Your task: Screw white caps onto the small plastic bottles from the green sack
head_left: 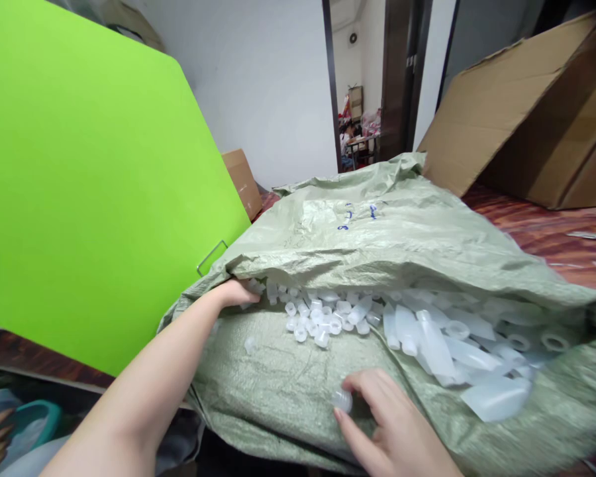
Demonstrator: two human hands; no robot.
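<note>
We note green board (79, 185) far left; left hand (236, 293) reaches into woven sack (377, 225) mouth, fingers hidden, grip cannot be told; right hand (392, 427) pinches translucent cap (342, 400) on sack's lower flap; bottles (442, 344) spilling at right.

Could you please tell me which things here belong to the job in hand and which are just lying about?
In use:
- left hand, at the mouth of the sack
- right hand, holding one bottle
- bottles, spilling from the sack

Lying about:
- green board
- cardboard box
</note>
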